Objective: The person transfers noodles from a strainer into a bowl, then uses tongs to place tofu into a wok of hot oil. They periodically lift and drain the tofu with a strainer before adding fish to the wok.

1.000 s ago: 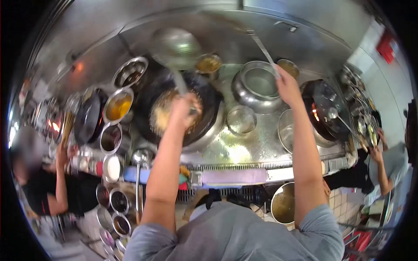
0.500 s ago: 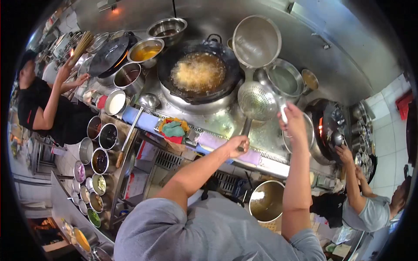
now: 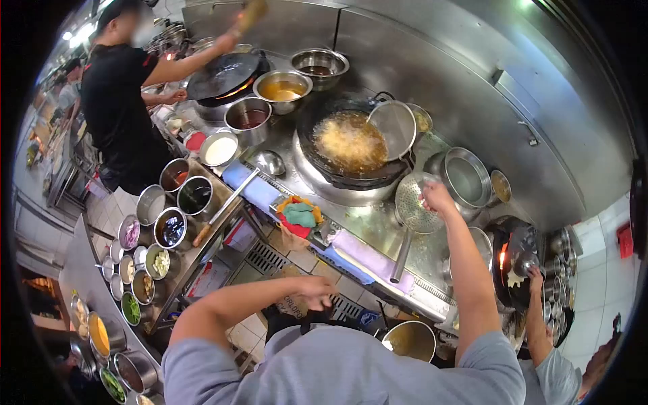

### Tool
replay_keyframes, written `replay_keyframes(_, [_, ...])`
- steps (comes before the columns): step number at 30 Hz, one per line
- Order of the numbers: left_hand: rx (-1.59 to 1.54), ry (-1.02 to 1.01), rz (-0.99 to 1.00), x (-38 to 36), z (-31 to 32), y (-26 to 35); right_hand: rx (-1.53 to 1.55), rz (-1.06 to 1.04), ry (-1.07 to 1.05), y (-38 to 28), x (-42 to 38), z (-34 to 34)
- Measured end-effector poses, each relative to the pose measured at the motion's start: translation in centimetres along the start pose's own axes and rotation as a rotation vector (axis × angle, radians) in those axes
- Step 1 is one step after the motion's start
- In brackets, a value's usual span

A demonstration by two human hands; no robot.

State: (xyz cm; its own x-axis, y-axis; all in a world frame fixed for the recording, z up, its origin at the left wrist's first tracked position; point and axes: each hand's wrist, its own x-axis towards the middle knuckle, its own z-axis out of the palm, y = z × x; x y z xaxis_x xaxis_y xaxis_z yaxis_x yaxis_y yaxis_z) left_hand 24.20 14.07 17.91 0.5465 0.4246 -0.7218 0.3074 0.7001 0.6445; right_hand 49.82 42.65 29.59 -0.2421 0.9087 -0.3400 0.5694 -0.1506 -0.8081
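My right hand (image 3: pixel 437 198) is closed on the handle of a fine-mesh strainer (image 3: pixel 393 129), whose bowl hangs tilted at the right edge of a wok (image 3: pixel 314 171). Pale food bubbles in oil (image 3: pixel 349 142) in that wok. Beneath my right hand a perforated ladle (image 3: pixel 417 209) rests on the steel counter, its handle over the front edge. My left hand (image 3: pixel 316 292) is near my body, in front of the counter; it is blurred, and its fingers cannot be made out well.
Bowls of yellow liquid (image 3: pixel 282 90) and white liquid (image 3: pixel 219 150) stand left of the wok. Coloured cloths (image 3: pixel 298 214) lie at the front edge. Ingredient pots (image 3: pixel 171 228) fill the left side. One person (image 3: pixel 118 101) works at the left, another (image 3: pixel 557 371) at a wok on the right.
My left hand has let go of the perforated ladle and drawn back toward my body. The mesh strainer has come down to the wok's right edge. The view has shifted.
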Motion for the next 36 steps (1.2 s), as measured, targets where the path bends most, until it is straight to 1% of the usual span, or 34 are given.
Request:
replay_keyframes(1, [-0.100,0.112,0.018,-2.8,-1.4,-1.7,0.041,0.097,-0.070,0.1,-0.1,0.6])
replay_keyframes(2, [-0.245,0.268,0.069,-4.2,-3.0,-4.9,0.046,0.086,-0.074,0.3,0.2,1.3])
replay_keyframes(3, [-0.391,0.423,0.123,-5.0,-4.0,-8.7,0.165,0.106,-0.140,0.5,0.8,2.1])
replay_keyframes(4, [-0.536,0.551,0.160,-6.4,-4.6,-12.0,0.286,0.131,-0.210,0.6,1.2,3.1])
replay_keyframes(5, [-0.677,0.678,0.194,-7.7,-4.6,-15.3,0.296,0.130,-0.214,0.4,1.4,4.3])
replay_keyframes(6, [-0.801,0.835,0.208,-8.5,-3.8,-18.5,0.415,0.177,-0.244,-0.1,1.5,5.7])
replay_keyframes(7, [-0.923,0.995,0.226,-8.9,-2.8,-22.5,0.533,0.222,-0.273,-0.6,1.5,7.0])
replay_keyframes(8, [-1.136,1.140,0.198,-6.3,-2.7,-30.6,0.631,0.227,-0.304,-0.7,1.5,7.8])
replay_keyframes(9, [-1.195,1.140,0.185,-7.0,-0.6,-34.0,0.648,0.218,-0.308,-0.6,1.7,8.0])
replay_keyframes(10, [-1.185,1.140,0.094,-6.7,0.8,-38.1,0.714,0.253,-0.384,-0.3,2.1,7.7])
replay_keyframes(11, [-1.371,1.083,0.048,-6.2,2.7,-41.5,0.776,0.291,-0.453,0.2,2.5,7.8])
replay_keyframes(12, [-1.380,1.150,-0.070,-6.5,4.8,-41.7,0.895,0.283,-0.371,1.7,3.5,9.8])
replay_keyframes(13, [-0.561,1.119,-0.029,-6.3,6.3,-45.3,0.911,0.267,-0.353,1.1,2.9,11.6])
replay_keyframes(14, [0.244,0.981,0.020,-5.9,7.5,-50.1,0.916,0.253,-0.304,-0.4,1.4,12.9])
replay_keyframes(15, [0.416,0.948,-0.043,-5.5,6.8,-52.3,0.927,0.235,-0.253,-2.1,-0.3,13.3])
replay_keyframes(16, [0.595,0.913,-0.103,-6.4,6.4,-51.5,0.959,0.230,-0.201,-2.8,-1.5,12.9])
replay_keyframes(17, [0.768,0.879,-0.154,-6.6,6.0,-52.3,0.989,0.232,-0.146,-2.9,-2.4,12.6])
replay_keyframes(18, [0.658,0.921,-0.112,-6.8,5.2,-53.0,1.086,0.212,-0.174,-1.8,-2.2,12.4])
replay_keyframes(19, [0.678,0.909,-0.103,-6.0,3.2,-52.6,1.098,0.208,-0.152,-2.2,-2.2,13.2])
replay_keyframes(20, [-0.223,0.987,-0.091,-5.7,2.4,-51.9,1.004,0.157,-0.087,-2.8,-2.3,14.8])
replay_keyframes(21, [-1.134,0.943,-0.080,-5.9,1.7,-51.3,0.907,0.109,-0.030,-3.1,-2.4,16.0])
replay_keyframes(22, [-1.106,0.948,-0.068,-6.8,0.0,-49.7,0.871,0.098,-0.013,-3.6,-2.7,16.2])
replay_keyframes(23, [-0.977,0.951,-0.039,-7.8,-1.3,-48.2,0.928,0.112,0.019,-2.5,-2.0,15.4])
replay_keyframes(24, [-0.918,0.948,-0.021,-8.9,-2.4,-45.8,0.998,0.142,0.044,-2.7,-2.4,14.4])
replay_keyframes(25, [-0.890,0.943,-0.005,-9.8,-3.5,-43.8,1.067,0.176,0.072,-2.8,-3.3,13.9])
replay_keyframes(26, [-0.871,0.936,0.013,-10.4,-4.3,-41.7,1.063,0.164,0.085,-3.4,-3.8,14.3])
replay_keyframes(28, [-0.829,0.929,0.021,-11.1,-5.7,-39.3,0.854,0.176,0.177,-4.3,-5.0,16.8])
replay_keyframes(31, [-0.769,0.913,0.020,-11.2,-7.4,-39.3,0.880,0.170,0.188,-3.2,-6.1,13.8])
replay_keyframes(32, [-0.739,0.893,-0.012,-10.9,-7.8,-39.3,0.800,0.169,0.261,-2.8,-5.9,14.4])
replay_keyframes(33, [-0.707,0.873,-0.044,-10.8,-8.0,-38.8,0.801,0.171,0.276,-3.3,-6.3,14.5])
replay_keyframes(35, [-0.649,0.865,-0.048,-10.4,-8.1,-38.9,0.625,0.162,0.273,-3.8,-7.7,13.9])
replay_keyframes(36, [-0.610,0.871,-0.039,-10.2,-7.8,-39.4,0.747,0.129,0.224,-3.4,-7.5,12.8])
